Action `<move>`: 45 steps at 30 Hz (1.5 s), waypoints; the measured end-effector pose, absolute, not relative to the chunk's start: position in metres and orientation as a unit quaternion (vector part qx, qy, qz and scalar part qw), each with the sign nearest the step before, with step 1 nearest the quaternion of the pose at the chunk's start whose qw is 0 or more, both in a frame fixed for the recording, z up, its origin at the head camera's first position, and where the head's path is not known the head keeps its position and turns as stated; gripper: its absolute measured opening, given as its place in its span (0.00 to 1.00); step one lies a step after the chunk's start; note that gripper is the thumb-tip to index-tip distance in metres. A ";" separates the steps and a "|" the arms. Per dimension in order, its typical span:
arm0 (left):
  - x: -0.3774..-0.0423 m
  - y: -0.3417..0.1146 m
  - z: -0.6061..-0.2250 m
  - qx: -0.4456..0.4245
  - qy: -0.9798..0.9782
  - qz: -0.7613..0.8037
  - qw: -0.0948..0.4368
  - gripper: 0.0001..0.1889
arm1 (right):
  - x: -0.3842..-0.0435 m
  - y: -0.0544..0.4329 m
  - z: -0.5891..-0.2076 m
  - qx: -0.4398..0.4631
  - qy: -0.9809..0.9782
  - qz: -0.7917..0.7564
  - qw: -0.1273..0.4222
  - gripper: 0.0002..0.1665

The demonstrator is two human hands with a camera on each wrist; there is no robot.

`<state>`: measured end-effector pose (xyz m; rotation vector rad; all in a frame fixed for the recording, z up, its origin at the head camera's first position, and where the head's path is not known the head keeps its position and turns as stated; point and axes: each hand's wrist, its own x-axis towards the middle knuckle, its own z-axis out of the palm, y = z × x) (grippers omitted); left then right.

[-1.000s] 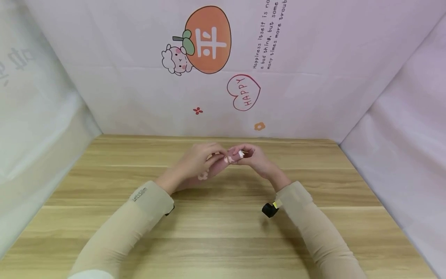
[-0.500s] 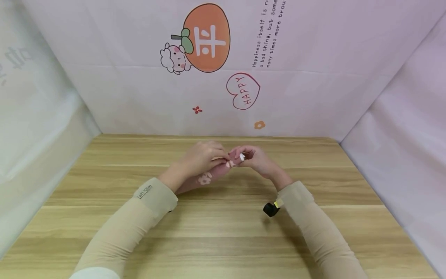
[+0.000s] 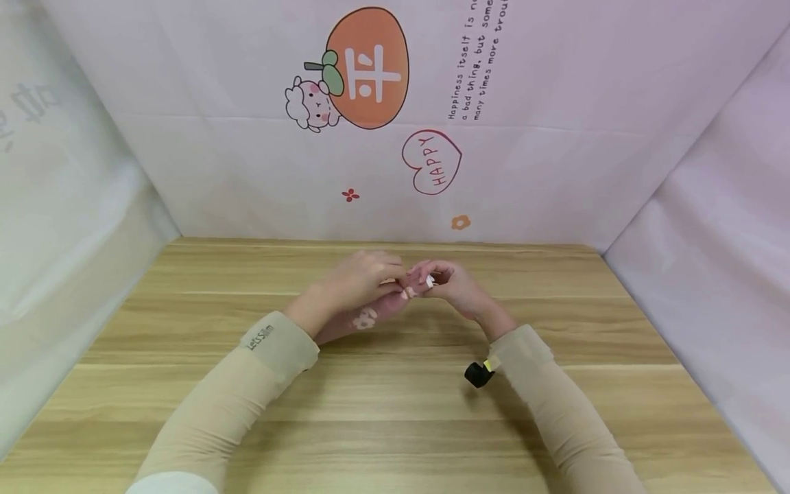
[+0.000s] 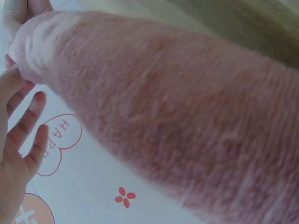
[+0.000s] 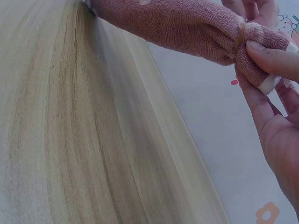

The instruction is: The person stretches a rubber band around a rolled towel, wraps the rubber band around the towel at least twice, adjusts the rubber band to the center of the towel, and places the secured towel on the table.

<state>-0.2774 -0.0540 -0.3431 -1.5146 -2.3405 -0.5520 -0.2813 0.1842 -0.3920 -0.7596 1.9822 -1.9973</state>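
A pink terry towel [image 3: 385, 307] with white flower patches is gathered into a long roll, tilted with its right end higher. A thin tan band [image 5: 240, 36] cinches it near that end, where the cloth puckers. My right hand [image 3: 459, 288] pinches the short white-edged end beyond the band, thumb [image 5: 273, 58] on top and fingers beneath. My left hand [image 3: 361, 278] pinches the towel right beside the band, and its other fingers are spread apart in the left wrist view. The towel's lower left end is hidden behind my left forearm in the head view.
The wood-grain table [image 3: 395, 425] lies under both arms. A white printed cloth [image 3: 247, 171] stands behind it, with white cloth at both sides. A black wrist camera [image 3: 478, 374] hangs below the right cuff.
My left hand and forearm have shifted slightly right, uncovering more of the white flower on the towel. The gathered end has dipped a little, with my right hand still holding it.
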 end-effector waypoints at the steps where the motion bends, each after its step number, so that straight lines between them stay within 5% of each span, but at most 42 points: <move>1: -0.277 -0.054 -0.342 -0.528 -0.816 -0.189 0.141 0.04 | -0.281 0.184 -0.392 -0.258 0.676 -0.681 0.113 0.27; 25: -0.267 -0.059 -0.335 -0.483 -0.869 -0.104 0.034 0.06 | -0.280 0.195 -0.389 -0.261 0.699 -0.658 0.101 0.24; 45: -0.257 -0.076 -0.340 -0.489 -0.866 -0.099 0.026 0.08 | -0.279 0.198 -0.379 -0.250 0.711 -0.649 0.100 0.19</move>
